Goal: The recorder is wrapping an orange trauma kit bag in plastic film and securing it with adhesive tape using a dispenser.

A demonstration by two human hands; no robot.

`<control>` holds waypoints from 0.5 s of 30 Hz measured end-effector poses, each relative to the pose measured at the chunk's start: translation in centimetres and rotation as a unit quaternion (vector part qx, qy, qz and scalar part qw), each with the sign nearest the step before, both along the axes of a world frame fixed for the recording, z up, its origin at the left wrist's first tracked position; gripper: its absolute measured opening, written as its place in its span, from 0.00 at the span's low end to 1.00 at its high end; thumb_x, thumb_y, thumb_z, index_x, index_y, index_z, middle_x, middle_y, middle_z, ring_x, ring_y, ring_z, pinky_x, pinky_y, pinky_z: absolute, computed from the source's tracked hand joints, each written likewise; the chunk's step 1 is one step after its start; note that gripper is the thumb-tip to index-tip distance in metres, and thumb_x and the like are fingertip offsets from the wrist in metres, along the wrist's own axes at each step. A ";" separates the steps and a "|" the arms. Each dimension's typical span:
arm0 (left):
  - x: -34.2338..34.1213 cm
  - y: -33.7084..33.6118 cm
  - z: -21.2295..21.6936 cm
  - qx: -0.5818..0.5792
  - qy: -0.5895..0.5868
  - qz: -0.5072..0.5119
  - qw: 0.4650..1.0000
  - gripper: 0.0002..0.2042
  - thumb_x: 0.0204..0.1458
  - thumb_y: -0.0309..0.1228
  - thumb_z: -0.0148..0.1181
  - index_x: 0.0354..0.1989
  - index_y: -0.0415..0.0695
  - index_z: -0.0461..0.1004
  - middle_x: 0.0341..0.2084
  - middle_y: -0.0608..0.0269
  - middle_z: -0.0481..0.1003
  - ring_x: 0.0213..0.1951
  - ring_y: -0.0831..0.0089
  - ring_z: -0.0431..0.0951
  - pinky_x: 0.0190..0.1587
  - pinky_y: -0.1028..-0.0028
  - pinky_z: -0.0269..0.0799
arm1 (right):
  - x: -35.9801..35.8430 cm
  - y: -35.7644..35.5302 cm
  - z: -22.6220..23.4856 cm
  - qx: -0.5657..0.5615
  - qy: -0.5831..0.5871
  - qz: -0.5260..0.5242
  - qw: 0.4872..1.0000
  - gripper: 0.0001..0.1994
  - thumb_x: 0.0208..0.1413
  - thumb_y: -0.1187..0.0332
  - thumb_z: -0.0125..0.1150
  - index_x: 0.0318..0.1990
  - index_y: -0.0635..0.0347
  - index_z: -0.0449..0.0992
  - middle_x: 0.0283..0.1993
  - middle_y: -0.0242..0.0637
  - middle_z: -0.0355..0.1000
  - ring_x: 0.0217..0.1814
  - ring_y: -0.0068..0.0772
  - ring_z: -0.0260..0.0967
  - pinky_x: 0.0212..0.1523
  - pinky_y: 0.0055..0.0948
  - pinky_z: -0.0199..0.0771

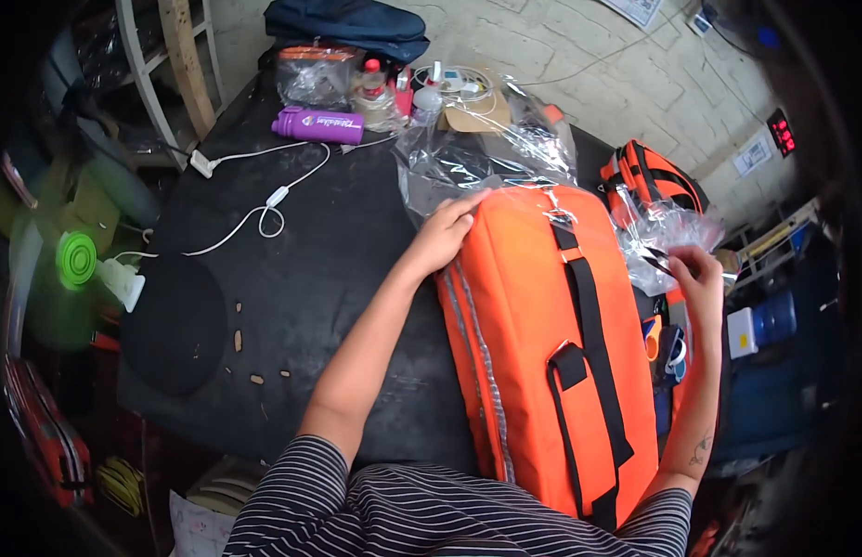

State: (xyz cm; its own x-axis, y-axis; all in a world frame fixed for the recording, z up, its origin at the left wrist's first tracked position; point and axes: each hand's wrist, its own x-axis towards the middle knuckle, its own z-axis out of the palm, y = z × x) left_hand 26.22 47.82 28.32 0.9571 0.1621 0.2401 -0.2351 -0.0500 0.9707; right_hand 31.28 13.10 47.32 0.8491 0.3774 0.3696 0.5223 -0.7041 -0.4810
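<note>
A large bright orange bag point(533, 334) with black straps and grey piping stands lengthwise on the black table in front of me. Clear plastic wrapping point(491, 153) lies behind its far end and partly over it. My left hand point(442, 234) rests at the bag's far left corner, fingers stretched toward the plastic edge. To the right of the bag, my right hand point(698, 271) is raised with its fingers pinched on a thin black object point(659, 261), whose kind I cannot make out. Crumpled clear plastic point(649, 237) lies beside that hand.
A purple bottle point(319, 126), a red-capped bottle point(372, 84) and a dark blue bag point(347, 28) stand at the back. A white cable point(276, 197) crosses the table at left. A smaller orange bag point(655, 172) sits back right; orange-handled scissors point(652, 336) lie right of the large bag.
</note>
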 end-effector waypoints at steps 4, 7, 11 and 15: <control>1.4 1.6 1.1 -0.071 0.064 -0.049 0.994 0.20 0.57 0.26 0.41 0.57 0.51 0.70 0.21 0.71 0.70 0.18 0.84 0.66 0.23 0.81 0.67 | -5.7 14.5 0.5 -0.102 0.016 0.142 0.984 0.06 0.50 0.76 0.58 0.35 0.69 0.76 0.29 0.41 0.75 0.29 0.28 0.73 0.33 0.26 0.72; 2.3 1.8 0.7 -0.091 0.055 -0.082 0.991 0.19 0.57 0.28 0.44 0.57 0.52 0.71 0.18 0.74 0.68 0.19 0.86 0.66 0.23 0.82 0.66 | -5.1 19.8 -1.6 -0.159 -0.017 0.202 0.966 0.04 0.46 0.76 0.60 0.30 0.68 0.76 0.27 0.45 0.73 0.28 0.39 0.72 0.30 0.31 0.70; 2.3 2.1 0.5 -0.112 0.040 -0.135 0.984 0.19 0.57 0.30 0.46 0.58 0.54 0.70 0.18 0.77 0.66 0.20 0.87 0.65 0.24 0.83 0.66 | -4.3 21.8 -6.2 -0.230 -0.149 0.179 0.945 0.06 0.45 0.80 0.54 0.33 0.68 0.72 0.33 0.50 0.68 0.32 0.51 0.70 0.35 0.40 0.72; 3.1 3.2 -3.4 -0.132 -0.001 -0.152 0.980 0.22 0.53 0.25 0.57 0.58 0.45 0.68 0.33 0.71 0.75 0.35 0.83 0.73 0.39 0.80 0.71 | -8.9 24.2 -8.6 -0.375 -0.240 0.169 0.879 0.15 0.39 0.79 0.55 0.40 0.67 0.67 0.37 0.49 0.64 0.34 0.47 0.69 0.35 0.38 0.70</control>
State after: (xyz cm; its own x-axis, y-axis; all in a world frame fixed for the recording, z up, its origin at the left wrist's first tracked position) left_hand 29.33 51.04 24.91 0.9705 -0.0727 0.2298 -0.2018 0.2760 0.9397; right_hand 22.43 37.32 38.70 0.4566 0.8683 0.1939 0.7786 -0.4954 0.3853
